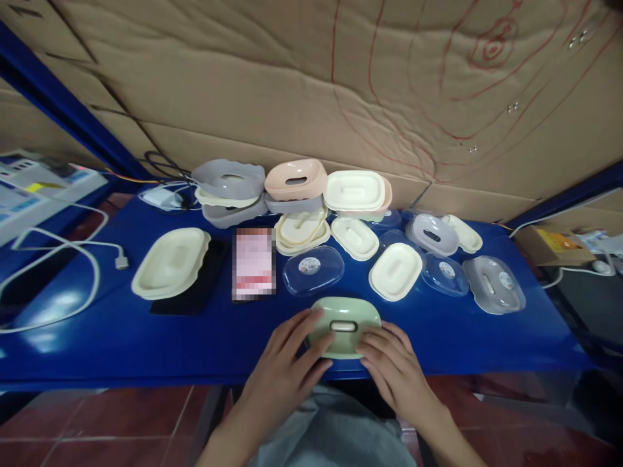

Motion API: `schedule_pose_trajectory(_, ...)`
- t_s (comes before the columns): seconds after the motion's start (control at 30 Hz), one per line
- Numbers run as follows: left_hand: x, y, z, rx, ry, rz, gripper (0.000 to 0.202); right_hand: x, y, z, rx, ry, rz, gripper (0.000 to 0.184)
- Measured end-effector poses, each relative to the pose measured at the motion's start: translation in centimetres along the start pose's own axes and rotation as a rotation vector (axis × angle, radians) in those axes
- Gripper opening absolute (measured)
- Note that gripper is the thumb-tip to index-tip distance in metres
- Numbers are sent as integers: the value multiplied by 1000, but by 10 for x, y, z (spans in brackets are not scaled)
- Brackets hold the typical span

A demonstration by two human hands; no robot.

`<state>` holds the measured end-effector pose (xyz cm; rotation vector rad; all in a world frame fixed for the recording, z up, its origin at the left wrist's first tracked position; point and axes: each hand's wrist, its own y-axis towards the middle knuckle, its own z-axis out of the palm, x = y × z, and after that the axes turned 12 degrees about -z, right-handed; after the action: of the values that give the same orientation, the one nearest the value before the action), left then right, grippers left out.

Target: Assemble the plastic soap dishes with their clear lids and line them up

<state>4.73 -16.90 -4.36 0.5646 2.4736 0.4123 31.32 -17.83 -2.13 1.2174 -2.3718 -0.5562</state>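
A pale green oval soap dish (pixel 344 324) with a slot in its top lies upside down at the near edge of the blue table (pixel 146 337). My left hand (pixel 287 366) rests on its left side, fingers stretched along the rim. My right hand (pixel 392 366) lies against its right side, fingers flat on the edge. Both hands press the dish from either side.
Behind it lie several cream lids (pixel 395 271), clear covers (pixel 312 270) and grey, pink and cream dishes (pixel 296 179) stacked by the cardboard wall. A phone (pixel 253 263) and a cream tray (pixel 170 262) lie to the left, with white cables (pixel 73 253).
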Motion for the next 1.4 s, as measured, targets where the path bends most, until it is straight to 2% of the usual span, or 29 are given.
schedule_pose_trajectory(0.13, -1, 2, -3, 15, 38, 42, 26, -2, 5, 1, 83, -17, 6, 22)
schedule_pose_trajectory(0.27, 2, 6, -14, 40, 10, 40, 28, -4, 4, 2, 93, -17, 9, 28)
schedule_pose_trajectory(0.33, 7, 18, -21, 34, 13, 14, 33, -4, 4, 1, 102, -2, 26, 29)
schedule_pose_trajectory(0.43, 19, 47, -27, -5, 116, -44, 40, -4, 1, 1, 94, 17, 39, 30)
schedule_pose_trajectory(0.5, 26, 69, -24, 25, 201, -47, 44, -3, -4, 2, 53, 14, 45, 29)
schedule_pose_trajectory(0.6, 32, 93, -13, 115, 253, -22, 51, -1, -14, 6, -78, -5, 98, 24)
schedule_pose_trajectory(0.7, 31, 102, -7, 153, 200, -11, 40, 5, -24, 13, -202, -42, 215, 23)
schedule_pose_trajectory(0.77, 27, 100, -11, 126, 82, -28, 36, 9, -27, 18, -245, -62, 301, 27)
schedule_pose_trajectory(0.8, 23, 97, -14, 108, 3, -47, 36, 10, -27, 21, -269, -73, 347, 35)
schedule_pose_trajectory(0.9, 9, 82, -25, 89, -196, -67, 35, 10, -25, 26, -356, -83, 475, 78)
schedule_pose_trajectory(0.97, -2, 70, -28, 145, -218, 37, 34, 7, -21, 26, -344, -42, 493, 91)
schedule_pose_trajectory(1.03, -11, 60, -26, 208, -178, 166, 37, 2, -17, 23, -259, 8, 462, 82)
schedule_pose_trajectory(1.1, -17, 52, -23, 217, -128, 226, 37, -3, -14, 17, -154, 30, 417, 70)
schedule_pose_trajectory(1.27, -20, 43, -18, 195, -59, 206, 36, -13, -13, 0, 78, 79, 244, 78)
schedule_pose_trajectory(1.4, -13, 39, -14, 183, -45, 145, 47, -16, -17, -5, -4, 4, 145, 69)
